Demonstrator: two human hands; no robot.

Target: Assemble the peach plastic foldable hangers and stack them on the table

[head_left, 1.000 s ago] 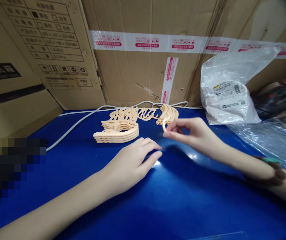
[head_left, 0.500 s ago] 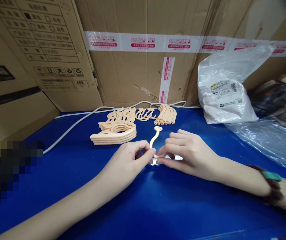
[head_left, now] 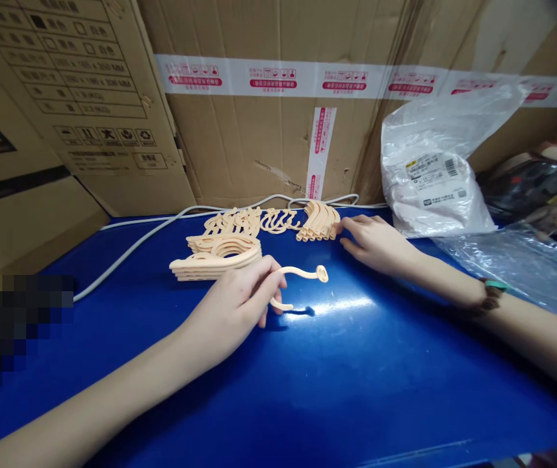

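Note:
My left hand is closed on a cream plastic hanger hook. Its S-shaped stem points right and ends in a small oval head; the curved lower tip shows below the fingers. Farther back, my right hand has its thumb and fingers apart, the fingertips at the right edge of a row of curved cream arm pieces. Whether they touch a piece I cannot tell. A stack of flat cream hanger pieces lies just behind my left hand. Several more hooks lie behind that stack.
All of this is on a blue table. A pale cable runs along the back, before a taped cardboard box. Another carton stands left. At the right are a filled plastic bag and clear plastic film.
My right hand has let go of the hook and moved back to the curved arm pieces. My left hand has shifted slightly left, and the hook has swung from upright to pointing right.

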